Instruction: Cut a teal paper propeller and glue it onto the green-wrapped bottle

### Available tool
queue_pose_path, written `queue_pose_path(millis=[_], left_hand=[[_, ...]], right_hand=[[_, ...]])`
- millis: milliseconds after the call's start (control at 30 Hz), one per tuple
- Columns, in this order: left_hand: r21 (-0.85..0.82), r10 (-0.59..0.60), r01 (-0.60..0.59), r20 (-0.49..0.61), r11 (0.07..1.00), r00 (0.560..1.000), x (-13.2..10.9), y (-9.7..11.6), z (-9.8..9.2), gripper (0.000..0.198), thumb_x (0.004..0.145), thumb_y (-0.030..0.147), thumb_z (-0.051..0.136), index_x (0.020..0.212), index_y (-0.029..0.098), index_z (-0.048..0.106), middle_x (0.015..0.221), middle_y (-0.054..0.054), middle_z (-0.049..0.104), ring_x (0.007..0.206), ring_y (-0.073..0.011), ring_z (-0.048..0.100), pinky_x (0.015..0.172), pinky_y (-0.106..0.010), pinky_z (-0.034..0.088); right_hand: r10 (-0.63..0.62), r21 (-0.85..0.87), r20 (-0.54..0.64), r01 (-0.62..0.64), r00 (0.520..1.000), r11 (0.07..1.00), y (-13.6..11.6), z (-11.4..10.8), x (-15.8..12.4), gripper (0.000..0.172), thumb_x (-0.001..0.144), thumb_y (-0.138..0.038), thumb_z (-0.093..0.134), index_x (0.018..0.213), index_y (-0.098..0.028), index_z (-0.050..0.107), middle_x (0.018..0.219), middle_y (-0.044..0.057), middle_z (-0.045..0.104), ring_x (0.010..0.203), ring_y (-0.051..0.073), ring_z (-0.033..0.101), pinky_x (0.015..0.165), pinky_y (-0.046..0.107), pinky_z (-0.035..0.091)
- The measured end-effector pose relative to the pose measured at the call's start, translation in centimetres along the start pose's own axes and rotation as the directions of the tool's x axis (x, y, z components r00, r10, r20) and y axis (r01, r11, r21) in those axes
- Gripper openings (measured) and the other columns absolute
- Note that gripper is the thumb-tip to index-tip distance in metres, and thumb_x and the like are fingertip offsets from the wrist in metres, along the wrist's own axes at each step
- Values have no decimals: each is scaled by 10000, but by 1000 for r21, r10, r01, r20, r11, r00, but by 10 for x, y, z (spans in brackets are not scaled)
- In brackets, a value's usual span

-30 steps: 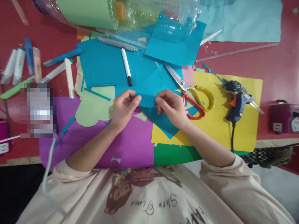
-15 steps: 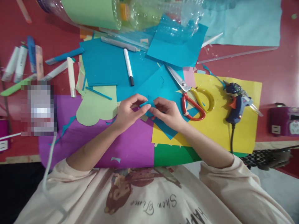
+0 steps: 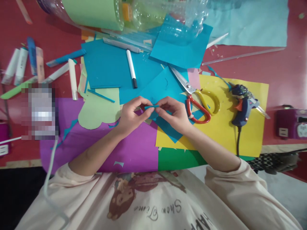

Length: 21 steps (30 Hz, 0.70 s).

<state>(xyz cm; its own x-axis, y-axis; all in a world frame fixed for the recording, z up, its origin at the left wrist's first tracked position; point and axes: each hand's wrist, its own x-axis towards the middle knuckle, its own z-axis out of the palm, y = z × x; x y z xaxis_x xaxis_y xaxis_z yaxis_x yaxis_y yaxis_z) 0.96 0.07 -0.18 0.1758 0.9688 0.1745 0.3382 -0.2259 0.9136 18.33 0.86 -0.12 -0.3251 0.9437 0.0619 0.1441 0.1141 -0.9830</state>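
Note:
Between my two hands is a small piece of blue paper (image 3: 152, 106), seen as a narrow strip between the fingertips. My left hand (image 3: 134, 114) pinches its left end with thumb and forefinger. My right hand (image 3: 173, 112) pinches the other end the same way, close to the left fingertips. Part of the piece is hidden by the fingers. Below the hands lies a larger blue sheet (image 3: 165, 84) with a small curved pen line on it. Scissors (image 3: 190, 89) with one red and one yellow handle lie just right of my right hand.
A blue glue gun (image 3: 243, 111) rests on yellow paper (image 3: 254, 127) at the right, its cord trailing down. A white marker (image 3: 131, 68) lies on blue paper. Green cut paper (image 3: 100, 110) and several markers (image 3: 21, 65) are at left. Clear plastic bottles (image 3: 148, 19) lie at the back.
The small blue paper has turned between my fingers, from showing a flat face to showing a narrow strip. My right hand has shifted slightly; the things on the table have not moved.

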Motion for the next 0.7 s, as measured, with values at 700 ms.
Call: queue_pose_path(millis=[700], left_hand=[[67,104,-103,-15,992,994,-1,-1,-1,180,885,351,608,766,217,611,768,-13,676,724,-131,625,652,-256,495]], right_hand=[[-173,-169,25,175,985,970,0,-4,2,81,877,-246,599,813,-202,622,771,9,688,701,125,641,629,251,530]])
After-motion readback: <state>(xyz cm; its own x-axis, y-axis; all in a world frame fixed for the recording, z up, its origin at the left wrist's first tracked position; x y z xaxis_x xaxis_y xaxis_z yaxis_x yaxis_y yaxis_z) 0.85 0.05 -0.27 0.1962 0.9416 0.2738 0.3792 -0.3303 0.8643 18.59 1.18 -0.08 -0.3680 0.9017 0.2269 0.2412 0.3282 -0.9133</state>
